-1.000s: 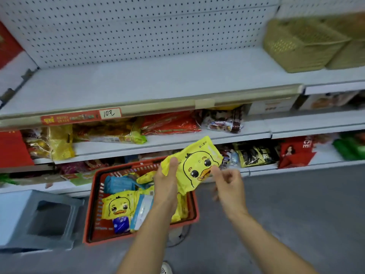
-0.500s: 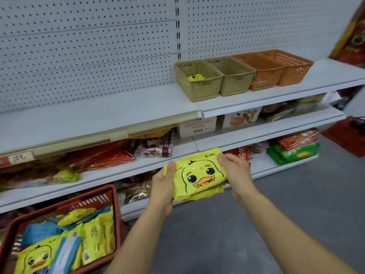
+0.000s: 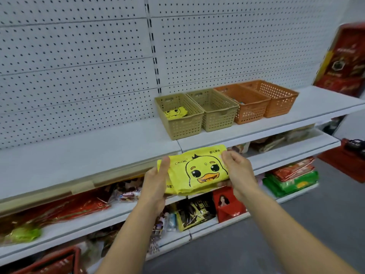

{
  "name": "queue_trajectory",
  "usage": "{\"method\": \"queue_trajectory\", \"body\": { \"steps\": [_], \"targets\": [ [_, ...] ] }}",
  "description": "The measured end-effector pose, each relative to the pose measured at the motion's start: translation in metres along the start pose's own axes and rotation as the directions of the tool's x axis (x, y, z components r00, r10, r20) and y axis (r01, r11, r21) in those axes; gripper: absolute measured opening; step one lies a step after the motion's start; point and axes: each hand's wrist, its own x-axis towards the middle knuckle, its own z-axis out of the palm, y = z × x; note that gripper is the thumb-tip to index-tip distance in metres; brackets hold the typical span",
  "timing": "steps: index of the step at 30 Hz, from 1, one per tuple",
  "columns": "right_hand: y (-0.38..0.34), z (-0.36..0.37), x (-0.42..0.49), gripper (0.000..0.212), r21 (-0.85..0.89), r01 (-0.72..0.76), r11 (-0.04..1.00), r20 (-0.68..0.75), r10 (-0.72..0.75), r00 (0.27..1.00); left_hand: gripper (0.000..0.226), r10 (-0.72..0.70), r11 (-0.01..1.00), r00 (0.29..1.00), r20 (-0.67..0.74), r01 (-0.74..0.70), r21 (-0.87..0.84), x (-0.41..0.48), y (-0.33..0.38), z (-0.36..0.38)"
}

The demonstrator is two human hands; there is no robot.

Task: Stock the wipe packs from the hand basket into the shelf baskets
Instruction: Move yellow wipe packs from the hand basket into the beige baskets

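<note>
A yellow wipe pack (image 3: 197, 171) with a duck face is held flat in front of the shelf edge. My left hand (image 3: 156, 180) grips its left end, thumb on top. My right hand (image 3: 237, 173) pinches its right end. Above it on the top shelf stand two tan baskets and two orange ones. The left tan basket (image 3: 183, 126) holds another yellow duck pack (image 3: 174, 113). The second tan basket (image 3: 219, 117) looks empty. Only a corner of the red hand basket (image 3: 59, 260) shows at the bottom left.
The white top shelf (image 3: 79, 155) runs left of the baskets. The orange baskets (image 3: 256, 105) sit at the right. Lower shelves carry snack bags and a red box (image 3: 229, 206). Red cartons (image 3: 343, 60) stand at the far right. Grey floor lies below.
The view has swung up and to the right, away from the hand basket. Both hands have carried the duck pack up towards the top shelf's edge, and the right hand has taken hold of its end.
</note>
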Motion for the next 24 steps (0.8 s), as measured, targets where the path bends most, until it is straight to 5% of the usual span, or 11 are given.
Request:
{"method": "queue_trajectory", "body": {
  "steps": [15, 24],
  "targets": [
    [-0.094, 0.051, 0.247, 0.017, 0.113, 0.034, 0.993, 0.017, -0.036, 0.999, 0.028, 0.117, 0.993, 0.977, -0.179, -0.108, 0.054, 0.172, 0.082, 0.013],
    [-0.09, 0.128, 0.334, 0.021, -0.34, 0.034, 0.94, 0.187, 0.032, 0.982, 0.025, 0.082, 0.993, 0.913, -0.4, -0.111, -0.051, 0.204, 0.095, -0.01]
  ]
}}
